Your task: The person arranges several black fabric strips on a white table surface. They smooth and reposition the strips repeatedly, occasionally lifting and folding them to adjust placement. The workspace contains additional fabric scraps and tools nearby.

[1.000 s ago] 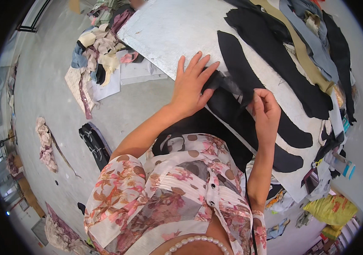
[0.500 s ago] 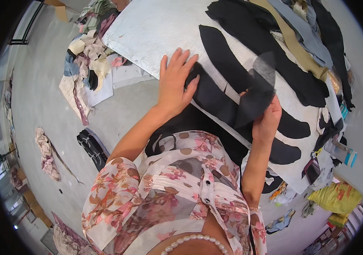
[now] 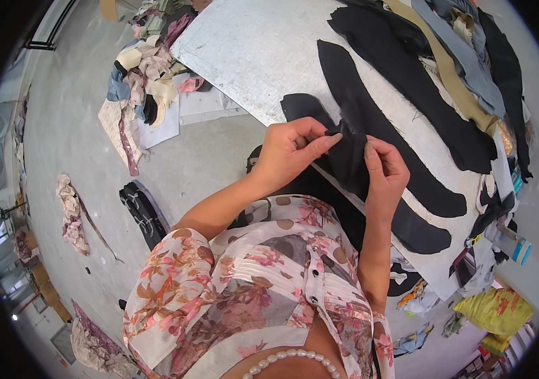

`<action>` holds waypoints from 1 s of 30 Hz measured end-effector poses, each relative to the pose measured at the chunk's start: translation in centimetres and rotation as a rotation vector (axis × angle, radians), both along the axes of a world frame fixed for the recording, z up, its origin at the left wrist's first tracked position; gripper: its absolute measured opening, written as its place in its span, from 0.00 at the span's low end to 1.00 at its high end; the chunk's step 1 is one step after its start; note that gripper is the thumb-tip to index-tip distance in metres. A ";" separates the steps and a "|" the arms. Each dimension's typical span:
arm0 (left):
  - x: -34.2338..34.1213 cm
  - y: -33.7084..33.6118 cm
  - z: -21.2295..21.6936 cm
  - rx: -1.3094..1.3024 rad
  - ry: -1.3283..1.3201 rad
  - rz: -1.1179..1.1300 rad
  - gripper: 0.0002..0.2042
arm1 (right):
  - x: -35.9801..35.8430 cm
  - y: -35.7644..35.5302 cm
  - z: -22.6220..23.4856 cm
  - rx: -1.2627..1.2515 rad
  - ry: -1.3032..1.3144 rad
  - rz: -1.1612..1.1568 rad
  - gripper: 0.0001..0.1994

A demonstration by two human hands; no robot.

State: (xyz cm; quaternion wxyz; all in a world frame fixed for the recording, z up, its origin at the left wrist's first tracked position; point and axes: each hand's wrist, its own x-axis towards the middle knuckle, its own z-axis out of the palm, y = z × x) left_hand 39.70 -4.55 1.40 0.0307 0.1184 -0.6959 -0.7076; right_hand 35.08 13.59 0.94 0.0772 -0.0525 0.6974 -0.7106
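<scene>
Above the near edge of the pale table, a thin black fabric piece [image 3: 349,155] hangs gathered between my two hands. My left hand [image 3: 296,151] is closed, its thumb and forefinger pinching a folded edge of the cloth. On the other side, my right hand [image 3: 386,172] pinches the cloth's right edge with thumb and bent fingers. Under the cloth lies a curved black fabric piece [image 3: 418,232], its middle hidden. Beyond it stretches a second curved black piece [image 3: 430,189], flat on the table.
A frayed black fabric stack [image 3: 421,95] lies farther across the table [image 3: 244,50], beside tan [image 3: 459,82] and blue-grey cloth [image 3: 456,54]. Mixed scraps [image 3: 149,76] are heaped at the far left. A phone-like dark object [image 3: 465,268] and yellow bag [image 3: 494,309] are at right.
My left hand has lifted off the lower black piece, moved right and pinched the thin cloth. The cloth, earlier raised in my right hand, is now lower and bunched between both hands.
</scene>
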 end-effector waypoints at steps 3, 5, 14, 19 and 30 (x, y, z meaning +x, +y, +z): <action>0.1 -0.5 0.0 -0.247 0.054 0.063 0.07 | -0.3 0.5 -0.1 -0.096 -0.028 -0.056 0.07; 0.2 -0.8 -0.4 -0.448 0.159 0.104 0.06 | -0.8 0.7 1.1 -0.320 -0.082 -0.081 0.09; 0.5 -2.3 -2.6 -0.605 0.234 0.186 0.05 | -0.8 9.0 1.0 -0.673 -0.013 0.056 0.13; 0.3 -2.2 -2.0 -0.643 0.174 0.210 0.06 | 0.7 13.0 2.5 -0.380 -0.030 -0.113 0.11; 0.1 -2.1 -2.0 -0.733 0.171 0.169 0.05 | 2.6 15.7 2.8 -0.276 -0.056 -0.146 0.07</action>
